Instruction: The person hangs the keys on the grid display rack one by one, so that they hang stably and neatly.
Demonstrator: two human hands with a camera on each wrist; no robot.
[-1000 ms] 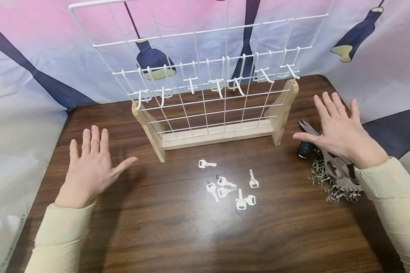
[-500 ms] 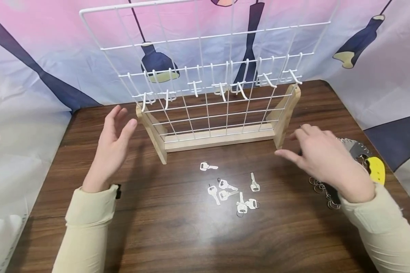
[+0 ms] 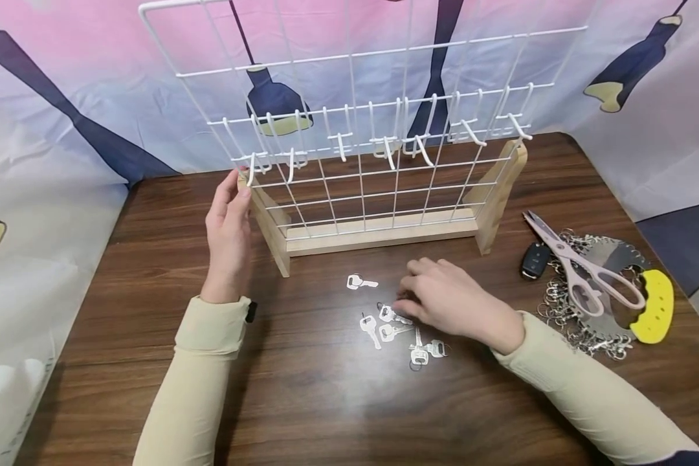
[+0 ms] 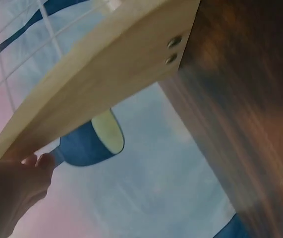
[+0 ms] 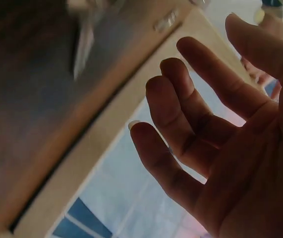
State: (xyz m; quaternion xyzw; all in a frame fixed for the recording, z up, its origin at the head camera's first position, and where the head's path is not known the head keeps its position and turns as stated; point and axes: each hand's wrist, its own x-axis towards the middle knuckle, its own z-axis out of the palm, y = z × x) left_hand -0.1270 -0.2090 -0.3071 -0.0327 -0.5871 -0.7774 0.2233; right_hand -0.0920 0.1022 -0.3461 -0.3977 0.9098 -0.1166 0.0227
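Now the left hand (image 3: pixel 228 223) has come to grip the rack's wooden foot (image 3: pixel 266 220), steadying it; the right hand (image 3: pixel 450 304), grip loosely apart, has dropped onto the keys (image 3: pixel 387 323) mid-table.

Wooden table (image 3: pixel 303 401) bears rack (image 3: pixel 378 230), keys (image 3: pixel 384 323), scissors (image 3: pixel 582 265).

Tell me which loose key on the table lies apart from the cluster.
The key just in front of the rack's wooden base. It lies alone, nearer the rack; the other keys bunch together by the right hand.
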